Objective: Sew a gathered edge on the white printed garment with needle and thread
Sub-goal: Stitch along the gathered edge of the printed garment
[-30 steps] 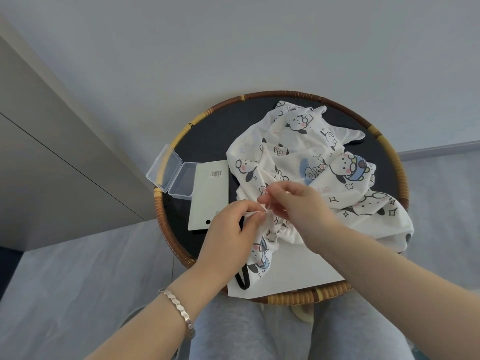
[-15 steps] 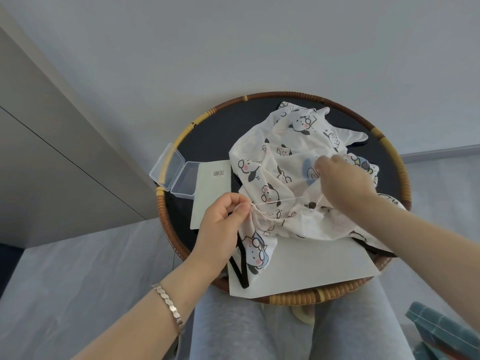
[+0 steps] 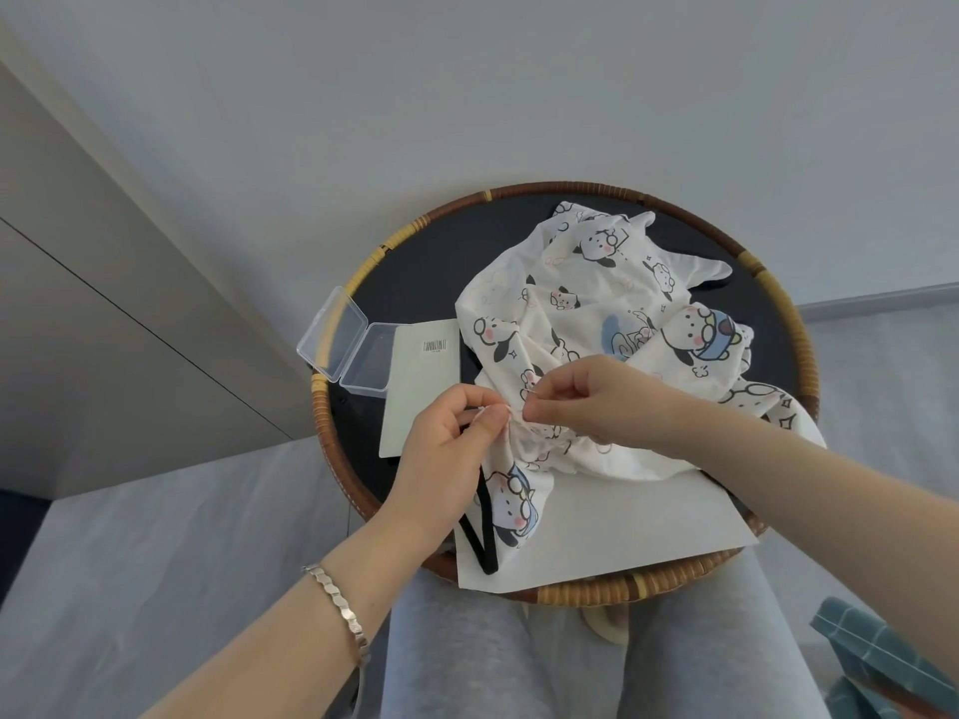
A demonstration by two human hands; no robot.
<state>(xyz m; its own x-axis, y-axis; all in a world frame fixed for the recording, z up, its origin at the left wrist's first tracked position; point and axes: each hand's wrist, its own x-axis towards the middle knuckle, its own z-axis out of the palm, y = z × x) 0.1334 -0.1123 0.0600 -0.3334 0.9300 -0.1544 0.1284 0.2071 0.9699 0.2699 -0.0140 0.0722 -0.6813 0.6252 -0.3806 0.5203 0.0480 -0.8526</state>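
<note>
A round table with a woven rattan rim (image 3: 799, 355) and a dark top (image 3: 425, 282) fills the middle of the frame. At its left edge sits an open clear plastic box (image 3: 358, 355), its lid reaching out over the rim. Just right of the box lies a pale card with a barcode label (image 3: 420, 386). A large white paper sheet (image 3: 622, 521) covers the lower part, its bottom edge over the rim. The white printed garment (image 3: 586, 313) lies crumpled across the centre and right, partly on the sheet. A black strap (image 3: 480, 542) crosses the sheet's left edge.
</note>
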